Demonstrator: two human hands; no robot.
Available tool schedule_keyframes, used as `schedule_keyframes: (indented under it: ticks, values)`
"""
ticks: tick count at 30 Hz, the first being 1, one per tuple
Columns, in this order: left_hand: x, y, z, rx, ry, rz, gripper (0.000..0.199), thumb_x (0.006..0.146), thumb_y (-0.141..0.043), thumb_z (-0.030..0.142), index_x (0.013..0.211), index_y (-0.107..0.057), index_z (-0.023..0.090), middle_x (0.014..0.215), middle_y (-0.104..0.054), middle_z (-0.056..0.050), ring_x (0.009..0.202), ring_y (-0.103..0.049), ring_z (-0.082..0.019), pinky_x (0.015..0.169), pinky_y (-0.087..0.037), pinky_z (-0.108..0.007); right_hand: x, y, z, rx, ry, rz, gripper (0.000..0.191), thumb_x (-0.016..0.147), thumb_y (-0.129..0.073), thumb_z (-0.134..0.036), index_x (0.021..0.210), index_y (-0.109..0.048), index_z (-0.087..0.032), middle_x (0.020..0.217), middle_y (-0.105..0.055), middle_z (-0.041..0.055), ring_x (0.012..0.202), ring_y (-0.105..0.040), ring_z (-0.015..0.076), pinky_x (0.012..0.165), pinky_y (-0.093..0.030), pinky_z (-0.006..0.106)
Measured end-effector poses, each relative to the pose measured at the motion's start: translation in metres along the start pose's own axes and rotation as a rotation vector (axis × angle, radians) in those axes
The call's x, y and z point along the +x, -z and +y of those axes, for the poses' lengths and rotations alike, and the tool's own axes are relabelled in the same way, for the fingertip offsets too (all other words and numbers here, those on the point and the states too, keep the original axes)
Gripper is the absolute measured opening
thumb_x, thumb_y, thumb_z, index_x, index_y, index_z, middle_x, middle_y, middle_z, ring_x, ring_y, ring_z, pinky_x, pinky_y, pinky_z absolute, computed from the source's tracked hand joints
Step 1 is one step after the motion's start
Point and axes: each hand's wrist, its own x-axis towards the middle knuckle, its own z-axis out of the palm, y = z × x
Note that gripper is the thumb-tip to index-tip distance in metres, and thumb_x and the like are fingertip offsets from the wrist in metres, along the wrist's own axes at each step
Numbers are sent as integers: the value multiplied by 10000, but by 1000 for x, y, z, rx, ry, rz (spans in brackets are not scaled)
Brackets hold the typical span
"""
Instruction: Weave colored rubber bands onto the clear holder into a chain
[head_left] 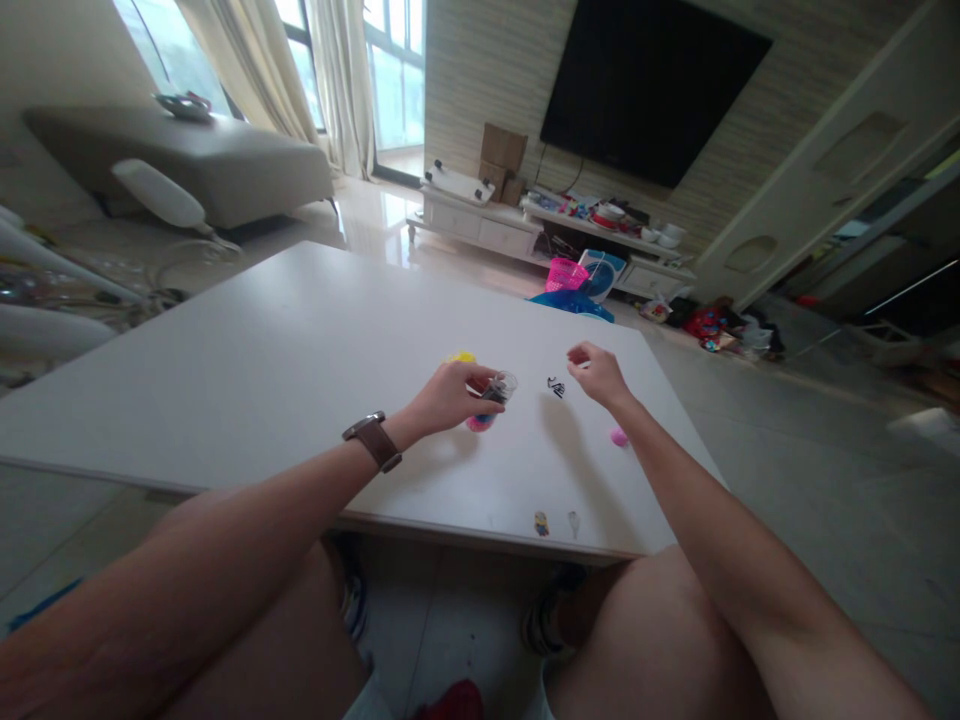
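Note:
Over the white table point(360, 340), my left hand point(459, 395) is closed around a small clear container point(505, 388) with dark bits inside. Yellow point(462, 357) and pink point(480, 424) items show behind and below that hand. Several small black pieces point(556, 386) lie on the tabletop between my hands. To their right, my right hand point(592, 370) is raised above the table with its fingers curled together; whatever it may hold is too small to make out. A pink round object point(619, 437) rests near my right forearm.
A minion-like figure point(541, 523) and a small pale item point(574, 524) lie near the table's front edge. Beyond the far edge are a pink basket point(566, 274) and a blue bag point(570, 302). A white chair point(161, 195) stands at the left.

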Motion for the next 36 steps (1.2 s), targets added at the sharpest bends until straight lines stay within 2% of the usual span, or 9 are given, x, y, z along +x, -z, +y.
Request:
schedule_keyframes:
  ticks: [2,4,8,13,16,20,24,31,36]
  values:
    - [0,1,0,14,4,-13,409,685,-791,262,1078,-773,150,883,-759,-64,814,-696,-189,757,-586,-281,6,-15,39,-85,-108,-152,320,743,-732,-175,1052,-674,-117,1037,-723,139,909,-689,245,860,-538,387]
    - [-1,2,1,33,2,-29,392,685,-789,252,1065,-776,158,879,-759,-56,818,-695,-186,757,-584,-275,6,-28,65,-95,-98,-230,467,673,-792,-145,1125,-680,-103,1146,-702,172,1007,-680,272,929,-526,404]
    - [-2,2,3,56,-15,-53,384,686,-790,247,1063,-775,175,891,-760,-46,818,-694,-181,758,-581,-267,9,-41,83,-65,8,-347,622,643,-798,-85,1247,-663,-152,1344,-627,137,1265,-571,266,1126,-399,380]
    - [-5,2,4,73,-19,-88,367,687,-792,241,1046,-774,167,889,-759,-53,825,-695,-185,738,-580,-258,28,-45,86,-49,54,-467,643,634,-795,-78,1259,-674,-173,1317,-648,106,1209,-600,246,1090,-427,335]
    - [-6,2,4,74,-19,-94,361,694,-792,238,1047,-771,164,895,-760,-54,827,-696,-182,735,-581,-256,36,-51,86,-61,46,-486,488,654,-778,-92,1132,-732,-176,1240,-675,90,1079,-645,219,1008,-472,301]
    - [-7,3,4,86,-11,-107,343,699,-778,215,1038,-772,165,894,-761,-50,827,-697,-179,730,-583,-256,38,-57,83,-80,7,-482,239,727,-726,-111,961,-749,-153,1063,-714,69,837,-654,149,806,-500,223]
    - [-7,3,5,79,-7,-111,358,697,-778,222,1051,-771,175,901,-765,-44,839,-703,-185,747,-589,-268,33,-60,79,-104,-57,-464,54,769,-698,-135,807,-718,-166,855,-725,38,789,-618,157,756,-465,234]
    - [-6,5,4,80,6,-103,369,702,-774,215,1068,-768,169,902,-767,-39,839,-700,-178,755,-576,-258,22,-50,71,8,-156,-367,74,760,-668,-132,708,-628,-166,728,-687,34,720,-585,155,713,-436,249]
    - [-3,5,-3,130,14,-85,378,698,-783,246,1069,-775,173,882,-761,-43,812,-689,-176,748,-562,-263,13,-30,47,214,-141,-312,109,816,-624,-267,785,-582,-170,709,-644,10,670,-574,135,664,-466,253]
